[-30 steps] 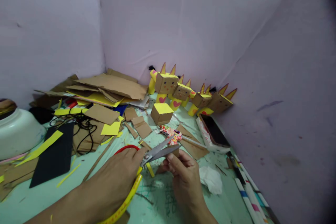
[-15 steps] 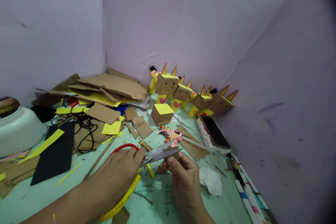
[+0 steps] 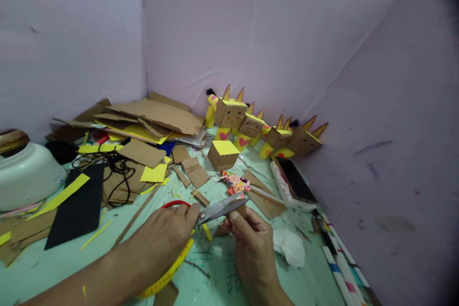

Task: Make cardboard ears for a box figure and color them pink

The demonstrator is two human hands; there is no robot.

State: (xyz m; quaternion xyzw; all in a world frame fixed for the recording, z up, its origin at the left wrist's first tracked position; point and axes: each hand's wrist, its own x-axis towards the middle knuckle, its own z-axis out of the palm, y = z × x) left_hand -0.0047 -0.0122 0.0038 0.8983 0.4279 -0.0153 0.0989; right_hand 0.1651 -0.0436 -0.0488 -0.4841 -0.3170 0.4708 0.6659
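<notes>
Since the earlier frames, little has shifted: the scissors [image 3: 218, 209] blades have closed somewhat on the small cardboard piece [image 3: 241, 210], and both hands sit a touch nearer the yellow-topped box [image 3: 223, 154], which serves as the landmark.

Left hand [image 3: 163, 239], near side of the box and to its left: grip closed through the red-and-yellow scissor handles, blades angled toward the right hand. Right hand [image 3: 251, 236], near side of the box: fingers pinched on the small brown cardboard piece, holding it up between the blades. How far the cut runs through the piece cannot be told; it is mostly hidden by the blades and fingers.

Judged progress: several finished box figures with spiked ears [image 3: 251, 126] stand behind the box against the wall, so a good part of the making looks done. The box itself has a yellow top but no face or ears, so it looks unfinished, and the cutting is in hand.

Left of the box: a cardboard sheet stack [image 3: 154, 117] and black paper [image 3: 77, 210] on the desk [image 3: 53, 263]. Right of it: a phone [image 3: 296, 179]. Near side, right: crumpled tissue [image 3: 289, 246].
</notes>
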